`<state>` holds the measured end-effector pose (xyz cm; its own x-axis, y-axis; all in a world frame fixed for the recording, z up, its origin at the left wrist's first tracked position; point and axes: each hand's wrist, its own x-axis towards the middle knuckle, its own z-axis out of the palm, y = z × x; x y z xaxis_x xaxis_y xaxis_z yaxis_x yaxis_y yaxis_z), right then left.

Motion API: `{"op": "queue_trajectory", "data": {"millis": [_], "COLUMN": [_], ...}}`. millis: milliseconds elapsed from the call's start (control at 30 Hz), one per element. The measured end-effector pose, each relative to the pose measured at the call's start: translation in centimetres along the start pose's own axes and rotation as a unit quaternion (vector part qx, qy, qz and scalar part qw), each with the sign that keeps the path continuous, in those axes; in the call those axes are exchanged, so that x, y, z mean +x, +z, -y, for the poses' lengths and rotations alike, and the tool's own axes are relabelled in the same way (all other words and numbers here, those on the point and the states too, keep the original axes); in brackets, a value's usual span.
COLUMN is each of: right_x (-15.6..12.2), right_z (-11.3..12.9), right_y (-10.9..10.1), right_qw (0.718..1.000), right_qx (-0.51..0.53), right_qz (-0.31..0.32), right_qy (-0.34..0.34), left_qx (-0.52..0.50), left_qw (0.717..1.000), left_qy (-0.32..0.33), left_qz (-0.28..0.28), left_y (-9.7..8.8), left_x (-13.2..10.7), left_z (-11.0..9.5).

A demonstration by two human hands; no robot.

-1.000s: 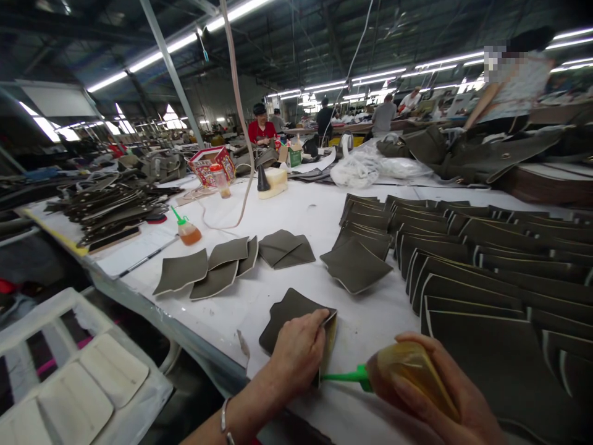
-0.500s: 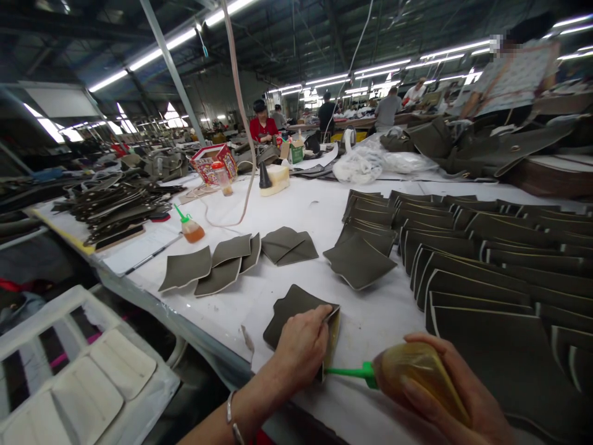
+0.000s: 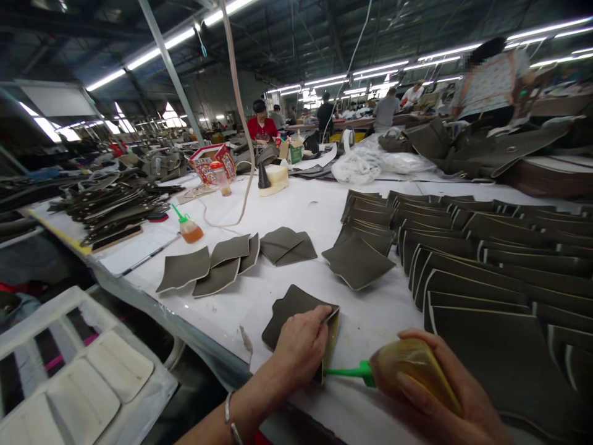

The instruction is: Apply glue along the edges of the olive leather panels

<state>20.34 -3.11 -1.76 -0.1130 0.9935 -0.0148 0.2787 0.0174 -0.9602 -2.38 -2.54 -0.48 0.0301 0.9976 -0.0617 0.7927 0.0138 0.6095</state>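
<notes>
Your left hand (image 3: 299, 346) lies on a dark cut piece (image 3: 287, 306) at the near edge of the white table (image 3: 296, 210). The fingers are pressed together and bent over the piece's right edge, gripping a flap turned up on its side. A bracelet (image 3: 229, 413) sits on that wrist.

Your right hand (image 3: 447, 405) is wrapped tight round a soft glue bottle (image 3: 410, 371) filled with amber liquid and lying nearly level. Its green nozzle (image 3: 346, 372) points left, and the tip meets the lower end of the raised flap, just beside your left fingers.

To the right of the bottle, overlapping rows of dark panels (image 3: 467, 272) cover the table, laid like tiles. One panel (image 3: 356, 262) lies loose in front of the rows. Further left, a fan of curved pieces (image 3: 208, 269) and a folded pair (image 3: 287, 245) rest on the cloth, well apart from your hands.

A second small bottle (image 3: 189, 230) with a green tip stands near the far left edge, beside a heap of dark straps (image 3: 111, 207). A hose (image 3: 235, 93) hangs from above onto the table. Below the table edge, pale pieces (image 3: 95, 389) lie in a white tray (image 3: 55, 303). Other people work at benches behind, one in a red top (image 3: 262, 127).
</notes>
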Motion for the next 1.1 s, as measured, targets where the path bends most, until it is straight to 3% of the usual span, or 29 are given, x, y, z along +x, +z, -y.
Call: {"op": "queue_trajectory", "data": {"millis": [133,300,467,733,900,1000,1100], "right_x": [1.5,2.4,1.7,3.2,3.4,3.2,2.9], "right_z": [-0.7,-0.2,-0.7,1.8,2.2,0.9,-0.8], "right_y": [-0.9,-1.2,-1.0,-0.4,-0.3,-0.7,-1.3], "right_qw": [0.999,0.994,0.999,0.993,0.988,0.990,0.998], "right_qx": [-0.029,-0.078,-0.022,-0.059,-0.085,-0.088,-0.058], "right_qz": [0.022,-0.066,0.035,-0.090,-0.105,-0.081,0.010], "right_qy": [-0.010,-0.048,-0.004,-0.039,-0.075,-0.076,-0.036], "left_qx": [0.000,-0.022,-0.031,-0.040,-0.047,-0.049,-0.043], "left_qw": [1.000,1.000,0.999,0.999,0.999,0.999,0.999], "left_qy": [-0.001,0.010,0.008,0.012,0.016,0.014,0.009], "left_qz": [0.007,0.010,0.015,0.013,0.010,0.011,0.014], "left_y": [-0.1,-0.1,-0.3,-0.3,-0.2,-0.3,-0.4], "left_x": [0.1,0.3,0.3,0.3,0.4,0.4,0.4], "left_z": [0.0,0.1,0.1,0.1,0.3,0.2,0.0]}}
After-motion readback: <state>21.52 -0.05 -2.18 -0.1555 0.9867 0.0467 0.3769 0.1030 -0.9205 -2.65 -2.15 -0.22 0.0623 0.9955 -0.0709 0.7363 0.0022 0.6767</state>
